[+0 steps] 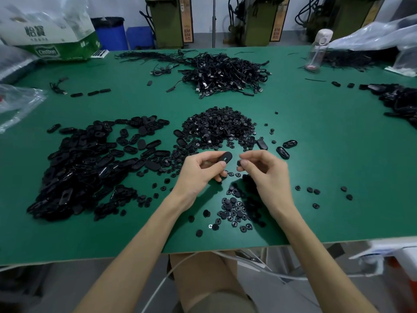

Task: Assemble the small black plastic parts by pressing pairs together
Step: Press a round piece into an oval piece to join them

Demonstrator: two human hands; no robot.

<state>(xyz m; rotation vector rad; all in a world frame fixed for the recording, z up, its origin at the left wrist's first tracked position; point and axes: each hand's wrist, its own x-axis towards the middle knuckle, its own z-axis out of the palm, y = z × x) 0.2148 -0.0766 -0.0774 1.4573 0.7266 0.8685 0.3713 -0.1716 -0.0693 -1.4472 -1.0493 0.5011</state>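
My left hand (pixel 204 169) pinches a black oval shell (pixel 223 157) with a slot in it, held just above the green table (pixel 316 154). My right hand (pixel 262 168) pinches a small round black part (pixel 239 163) between thumb and fingers, a short gap to the right of the oval shell. A big heap of oval shells (pixel 90 163) lies to the left. A mound of small round parts (pixel 218 127) sits behind my hands, and a looser scatter of round parts (pixel 234 211) lies under my right wrist.
A tangle of black cables (pixel 225 73) lies at the table's middle back, another dark pile (pixel 401 102) at the right edge. A clear bottle (pixel 318 50) stands back right. Plastic bags (pixel 52 30) fill the back left. A few oval parts (pixel 285 147) lie right of my hands.
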